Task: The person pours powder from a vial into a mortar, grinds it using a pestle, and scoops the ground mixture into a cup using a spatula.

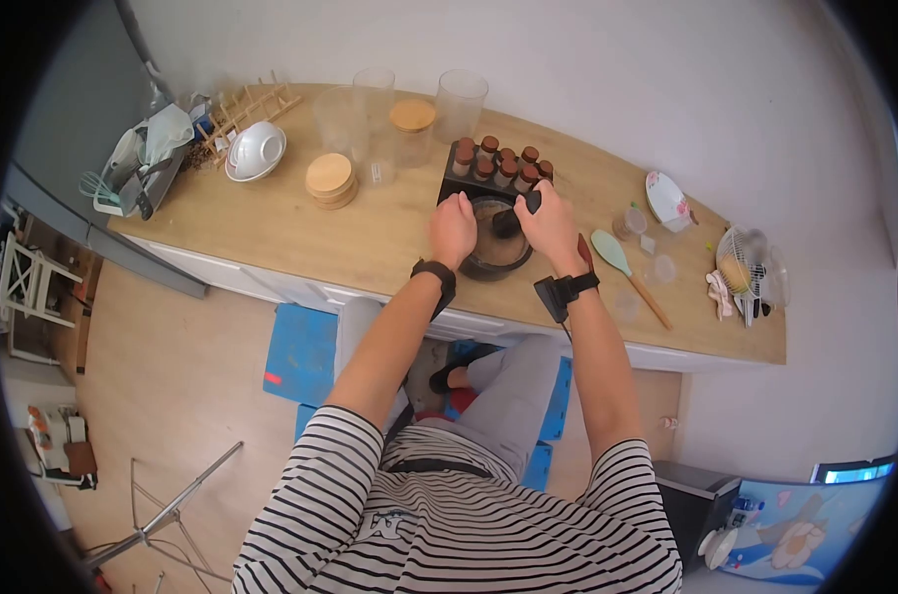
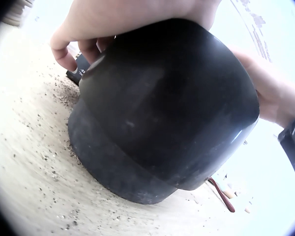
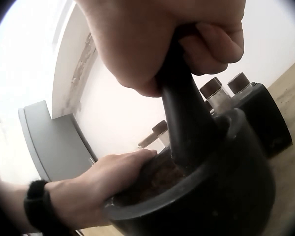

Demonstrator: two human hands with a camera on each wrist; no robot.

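A black mortar [image 1: 498,270] stands near the counter's front edge, with brownish contents inside. My left hand [image 1: 453,230] grips its left side, thumb at the rim in the right wrist view, fingers around the wall [image 2: 162,108] in the left wrist view. Curled tightly round the black pestle [image 3: 187,115] is my right hand [image 3: 162,39]; the pestle leans into the bowl, its lower end against the contents near the inner wall. Dark crumbs lie on the counter beside the mortar in the left wrist view.
Behind the mortar is a black rack [image 1: 459,184] of brown-capped jars. A green spatula [image 1: 612,252] and small clear cups lie to the right. Leftward stand glass cylinders, wooden-lidded jars [image 1: 330,176] and white bowls [image 1: 257,151]. A wire basket [image 1: 741,262] sits far right.
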